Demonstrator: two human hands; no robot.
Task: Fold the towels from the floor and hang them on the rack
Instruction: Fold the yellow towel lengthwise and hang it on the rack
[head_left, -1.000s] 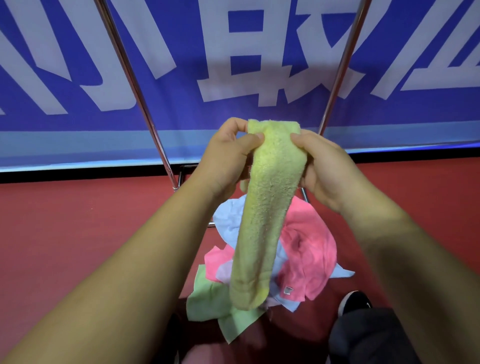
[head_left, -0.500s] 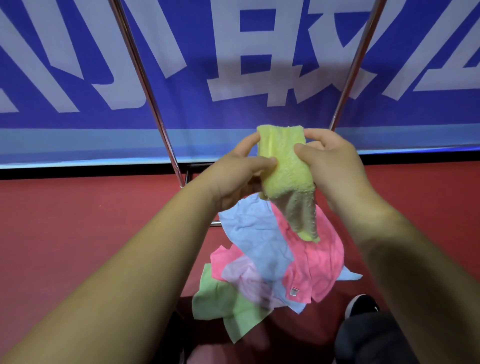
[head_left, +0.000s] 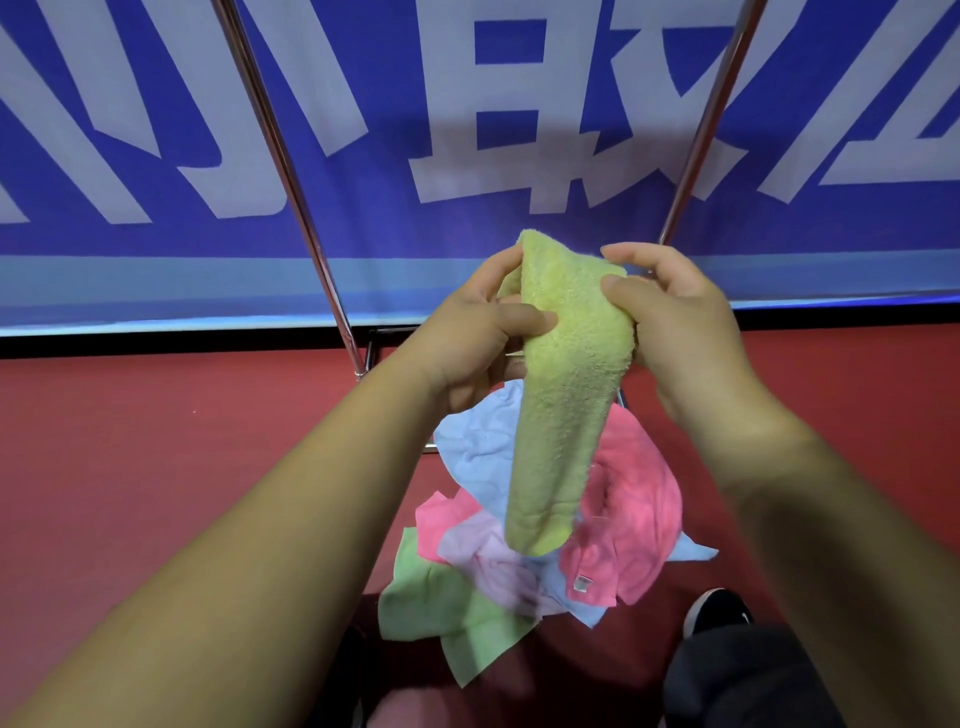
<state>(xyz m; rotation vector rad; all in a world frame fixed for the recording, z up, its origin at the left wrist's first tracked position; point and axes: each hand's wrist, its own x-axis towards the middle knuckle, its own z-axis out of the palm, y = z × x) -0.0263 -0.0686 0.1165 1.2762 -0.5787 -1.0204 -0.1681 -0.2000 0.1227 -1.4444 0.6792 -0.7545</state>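
A yellow-green towel (head_left: 563, 395), folded into a narrow strip, hangs down in front of me. My left hand (head_left: 472, 338) pinches its upper left edge between thumb and fingers. My right hand (head_left: 670, 322) pinches the upper right edge. Below on the red floor lies a heap of towels: a light blue one (head_left: 478, 447), a pink one (head_left: 639, 509), a lilac one (head_left: 488, 556) and a light green one (head_left: 441, 613). Two slanted metal legs of the rack (head_left: 291, 171) rise behind the hands; its rails are out of view.
A blue banner with large white characters (head_left: 498, 119) stands behind the rack. The rack's right leg (head_left: 711, 119) slants up to the right. My black shoe (head_left: 719, 613) and dark trouser leg (head_left: 748, 680) are at the lower right beside the heap.
The bunched towel from half a second ago now hangs long again as a narrow strip. Both hands stay on its top edge.
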